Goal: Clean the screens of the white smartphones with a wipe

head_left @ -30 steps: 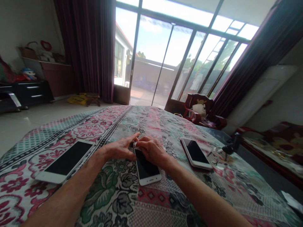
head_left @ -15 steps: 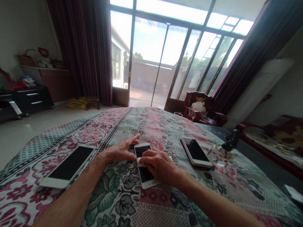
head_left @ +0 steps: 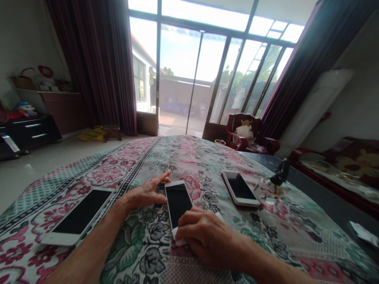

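A white-framed smartphone with a dark screen lies face up on the patterned cloth between my hands. My left hand is at its upper left edge, fingers stretched apart and the thumb tip at the phone's side. My right hand is closed on a white tissue and presses it on the phone's lower end, which hand and tissue hide. To the left, by my forearm, lies a larger white phone, screen up. Another white phone lies to the right, seemingly on something dark-edged.
A clear bottle with a black pump top stands right of the phones. The floral tablecloth covers the table. White paper lies on a dark surface at far right. A wooden armchair and glass doors are beyond.
My right hand has slid the tissue down the phone, from the middle of the screen to its lower end, uncovering the upper screen. My left hand keeps its place at the edge.
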Action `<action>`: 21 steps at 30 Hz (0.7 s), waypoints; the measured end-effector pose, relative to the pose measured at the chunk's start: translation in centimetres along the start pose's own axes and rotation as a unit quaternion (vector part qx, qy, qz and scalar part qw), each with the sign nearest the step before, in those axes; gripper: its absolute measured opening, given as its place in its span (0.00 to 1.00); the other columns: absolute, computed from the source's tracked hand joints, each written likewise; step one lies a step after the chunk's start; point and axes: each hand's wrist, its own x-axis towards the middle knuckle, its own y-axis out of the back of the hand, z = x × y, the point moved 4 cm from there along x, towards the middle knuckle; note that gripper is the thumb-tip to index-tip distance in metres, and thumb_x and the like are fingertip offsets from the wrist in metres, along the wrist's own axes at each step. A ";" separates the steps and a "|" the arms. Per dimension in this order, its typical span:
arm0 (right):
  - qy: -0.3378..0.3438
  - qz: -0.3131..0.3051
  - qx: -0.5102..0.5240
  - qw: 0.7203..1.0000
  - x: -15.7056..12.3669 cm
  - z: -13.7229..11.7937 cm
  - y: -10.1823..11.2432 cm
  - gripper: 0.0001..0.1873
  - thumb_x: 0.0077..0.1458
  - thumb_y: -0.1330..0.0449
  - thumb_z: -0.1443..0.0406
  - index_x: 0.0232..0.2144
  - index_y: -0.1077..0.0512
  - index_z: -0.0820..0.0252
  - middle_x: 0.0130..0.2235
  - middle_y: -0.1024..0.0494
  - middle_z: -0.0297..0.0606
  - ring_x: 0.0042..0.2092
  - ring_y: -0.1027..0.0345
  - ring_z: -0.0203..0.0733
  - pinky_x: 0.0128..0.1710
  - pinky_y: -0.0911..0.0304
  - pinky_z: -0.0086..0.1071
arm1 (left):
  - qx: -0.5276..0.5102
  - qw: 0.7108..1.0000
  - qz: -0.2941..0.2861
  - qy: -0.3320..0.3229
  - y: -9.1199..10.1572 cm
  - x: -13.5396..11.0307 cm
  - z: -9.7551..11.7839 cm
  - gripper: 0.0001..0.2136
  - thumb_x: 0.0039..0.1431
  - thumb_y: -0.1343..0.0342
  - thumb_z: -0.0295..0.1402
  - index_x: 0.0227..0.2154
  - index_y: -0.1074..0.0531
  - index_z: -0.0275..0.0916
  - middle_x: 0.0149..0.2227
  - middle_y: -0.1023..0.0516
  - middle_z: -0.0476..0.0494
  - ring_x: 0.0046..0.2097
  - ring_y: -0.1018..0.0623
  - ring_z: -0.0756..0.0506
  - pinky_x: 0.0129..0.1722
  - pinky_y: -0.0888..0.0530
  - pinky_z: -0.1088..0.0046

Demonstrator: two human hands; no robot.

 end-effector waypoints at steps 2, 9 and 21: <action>-0.004 0.012 0.004 1.000 0.3 0.6 0.2 0.11 0.57 0.47 0.71 0.36 0.27 0.56 0.38 0.26 0.34 0.39 0.35 0.34 0.42 0.41 0.28 | 0.007 1.000 -0.002 0.001 0.0 0.1 -0.1 0.42 0.44 0.41 0.34 0.63 0.53 0.40 0.56 0.36 0.41 0.47 0.28 0.42 0.46 0.31 0.68; -0.045 0.134 -0.035 0.989 3.6 6.2 1.0 0.12 0.59 0.50 0.70 0.40 0.27 0.59 0.39 0.27 0.40 0.41 0.35 0.38 0.42 0.38 0.32 | 0.020 1.000 -0.008 -0.019 0.0 0.4 -0.6 0.41 0.45 0.40 0.33 0.63 0.52 0.41 0.56 0.35 0.43 0.53 0.32 0.41 0.54 0.36 0.66; -0.035 0.098 -0.041 0.994 3.4 5.7 0.3 0.15 0.53 0.48 0.74 0.39 0.26 0.58 0.40 0.26 0.38 0.41 0.35 0.38 0.45 0.39 0.33 | 0.013 1.000 -0.005 -0.007 -0.1 0.1 0.1 0.41 0.45 0.40 0.34 0.63 0.51 0.42 0.55 0.33 0.44 0.52 0.31 0.41 0.52 0.33 0.66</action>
